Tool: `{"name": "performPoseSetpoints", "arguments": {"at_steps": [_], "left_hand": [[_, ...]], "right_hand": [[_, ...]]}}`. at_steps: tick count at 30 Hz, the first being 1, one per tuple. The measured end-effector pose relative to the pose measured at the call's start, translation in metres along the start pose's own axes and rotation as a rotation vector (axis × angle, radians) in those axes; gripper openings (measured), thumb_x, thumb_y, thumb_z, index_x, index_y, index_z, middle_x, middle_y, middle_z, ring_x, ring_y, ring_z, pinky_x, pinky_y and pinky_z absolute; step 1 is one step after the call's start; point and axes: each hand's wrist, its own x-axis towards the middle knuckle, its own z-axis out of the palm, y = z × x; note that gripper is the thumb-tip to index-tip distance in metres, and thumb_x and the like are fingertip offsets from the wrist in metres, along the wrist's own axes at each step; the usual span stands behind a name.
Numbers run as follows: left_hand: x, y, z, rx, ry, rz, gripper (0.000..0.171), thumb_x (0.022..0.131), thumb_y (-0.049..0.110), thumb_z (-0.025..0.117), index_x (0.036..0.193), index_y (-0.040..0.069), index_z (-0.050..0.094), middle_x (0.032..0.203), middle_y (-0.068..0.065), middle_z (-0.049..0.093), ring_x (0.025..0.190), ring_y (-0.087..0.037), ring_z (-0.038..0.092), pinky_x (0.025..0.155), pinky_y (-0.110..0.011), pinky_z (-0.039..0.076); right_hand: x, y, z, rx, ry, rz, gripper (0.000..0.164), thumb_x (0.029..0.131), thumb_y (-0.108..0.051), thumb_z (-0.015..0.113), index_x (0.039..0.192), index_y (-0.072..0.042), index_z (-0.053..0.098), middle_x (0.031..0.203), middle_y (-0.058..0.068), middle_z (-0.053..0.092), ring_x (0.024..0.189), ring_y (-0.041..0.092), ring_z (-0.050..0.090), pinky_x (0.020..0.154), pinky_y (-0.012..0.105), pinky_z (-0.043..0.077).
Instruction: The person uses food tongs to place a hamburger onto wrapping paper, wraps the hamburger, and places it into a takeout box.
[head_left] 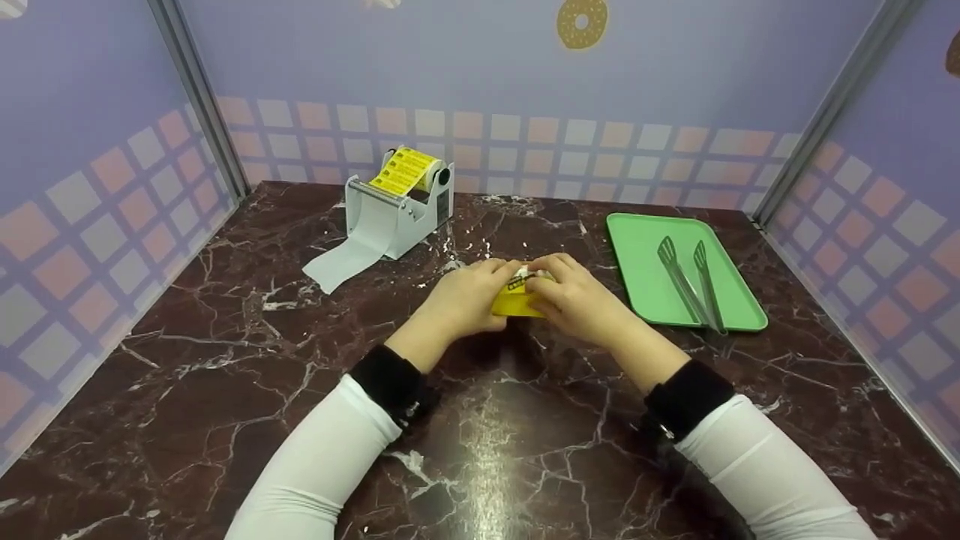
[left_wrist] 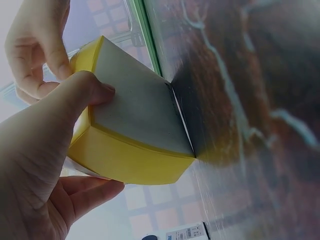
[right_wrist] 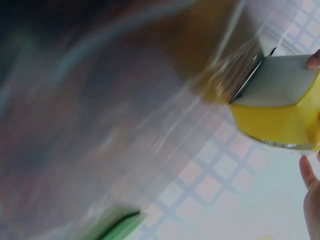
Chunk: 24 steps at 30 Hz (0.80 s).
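Observation:
A yellow paper box with dark print and a plain pale panel stands tilted on the table in front of me, its lower edge at the marble. My left hand grips its left side; in the left wrist view the thumb presses the pale panel and the other fingers wrap behind. With bent fingers my right hand holds the top right part, fingertips at the yellow edge in the left wrist view. In the right wrist view the box sits at the right border, with fingertips partly cut off.
A white label dispenser with a roll of yellow labels stands at the back left, its pale backing strip trailing forward. On the right lies a green tray bearing metal tongs. Tiled-pattern walls enclose the dark marble table.

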Motion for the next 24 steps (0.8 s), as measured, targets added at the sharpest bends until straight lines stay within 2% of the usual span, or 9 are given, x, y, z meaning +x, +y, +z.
{"name": "performPoseSetpoints", "arguments": {"at_steps": [3,5,10,15,21,24], "left_hand": [[0.0,-0.001,0.0,-0.011,0.006,-0.011,0.09,0.08,0.032,0.089,0.157,0.011,0.047,0.146,-0.013,0.063,0.122,-0.038,0.069,0.1,-0.054,0.06],[0.0,-0.002,0.0,-0.019,0.01,-0.017,0.089,0.08,0.032,0.09,0.156,0.011,0.048,0.146,-0.014,0.063,0.122,-0.038,0.069,0.101,-0.054,0.06],[0.0,-0.006,0.001,-0.035,0.023,-0.036,0.086,0.081,0.032,0.088,0.155,0.012,0.049,0.144,-0.014,0.064,0.119,-0.037,0.071,0.101,-0.054,0.06],[0.001,-0.01,0.001,-0.04,0.037,-0.044,0.084,0.082,0.034,0.084,0.154,0.011,0.049,0.144,-0.016,0.065,0.116,-0.038,0.072,0.102,-0.054,0.059],[0.0,-0.013,-0.001,-0.066,0.048,-0.026,0.082,0.081,0.033,0.083,0.154,0.011,0.05,0.145,-0.016,0.065,0.112,-0.039,0.073,0.101,-0.053,0.06],[0.0,-0.013,-0.002,-0.08,0.036,-0.022,0.083,0.082,0.032,0.082,0.155,0.012,0.049,0.146,-0.016,0.063,0.111,-0.039,0.072,0.102,-0.053,0.059]], "right_hand": [[-0.004,0.002,-0.001,-0.053,-0.08,-0.03,0.047,0.084,-0.022,0.088,0.122,-0.006,0.065,0.145,0.024,0.059,0.136,0.046,0.058,0.114,0.058,0.051],[-0.006,0.003,-0.001,-0.086,-0.11,-0.047,0.054,0.083,-0.02,0.089,0.127,-0.006,0.061,0.152,0.024,0.055,0.141,0.048,0.054,0.116,0.059,0.049],[-0.006,0.008,0.004,-0.07,-0.088,-0.051,0.049,0.087,-0.008,0.083,0.128,-0.003,0.058,0.154,0.025,0.052,0.144,0.048,0.051,0.12,0.055,0.048],[-0.006,0.013,0.008,0.006,-0.039,-0.023,0.054,0.083,-0.004,0.086,0.126,-0.001,0.054,0.154,0.028,0.051,0.147,0.052,0.046,0.121,0.06,0.043],[-0.003,0.017,0.012,0.02,0.041,-0.102,0.048,0.081,-0.001,0.084,0.12,0.001,0.057,0.143,0.032,0.055,0.136,0.053,0.056,0.116,0.058,0.05],[-0.002,0.018,0.012,0.014,0.055,-0.135,0.043,0.08,-0.001,0.085,0.115,-0.001,0.06,0.141,0.032,0.055,0.132,0.051,0.057,0.112,0.056,0.053]]}}
